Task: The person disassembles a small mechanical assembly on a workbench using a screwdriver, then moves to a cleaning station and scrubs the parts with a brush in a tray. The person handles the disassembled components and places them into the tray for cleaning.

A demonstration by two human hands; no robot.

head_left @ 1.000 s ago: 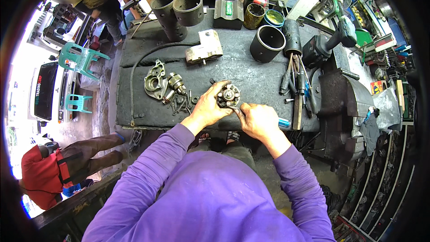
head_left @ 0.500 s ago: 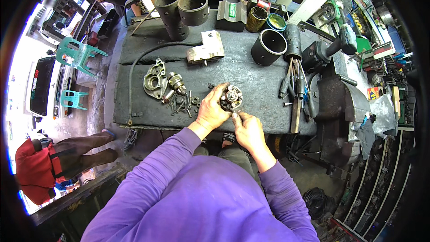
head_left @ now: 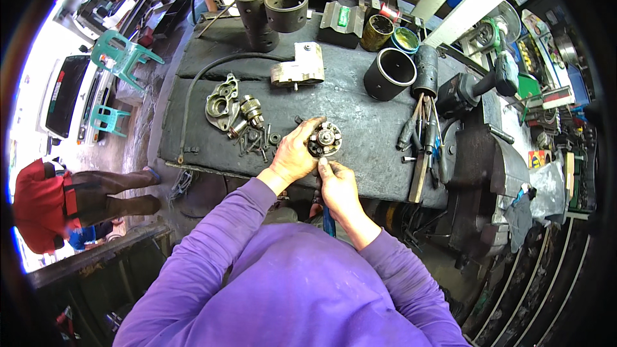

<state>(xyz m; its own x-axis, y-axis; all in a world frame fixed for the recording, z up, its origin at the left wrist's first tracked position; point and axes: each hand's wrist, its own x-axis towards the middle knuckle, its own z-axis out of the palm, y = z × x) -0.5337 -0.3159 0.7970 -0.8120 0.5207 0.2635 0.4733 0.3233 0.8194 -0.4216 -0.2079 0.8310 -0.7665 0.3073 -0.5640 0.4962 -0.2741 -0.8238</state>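
Observation:
My left hand (head_left: 294, 152) grips a round metal motor part (head_left: 324, 139) with a gear-like centre, holding it on the dark workbench (head_left: 347, 103). My right hand (head_left: 337, 183) is just below the part, thumb tip touching its lower rim, and it holds a blue-handled tool (head_left: 328, 222) that runs down toward my body. Both purple sleeves come in from the bottom.
Left of my hands lie a cast housing (head_left: 222, 103), a small gear (head_left: 252, 110) and several loose bolts (head_left: 257, 144). Black cylinders (head_left: 270, 9), a black cup (head_left: 389, 74), pliers and tools (head_left: 424, 135) and a large vise (head_left: 482, 173) are around. A seated person in red (head_left: 48, 202) is at the left.
My right hand has moved up from the bench edge to the lower rim of the round part. My left hand stays on the part.

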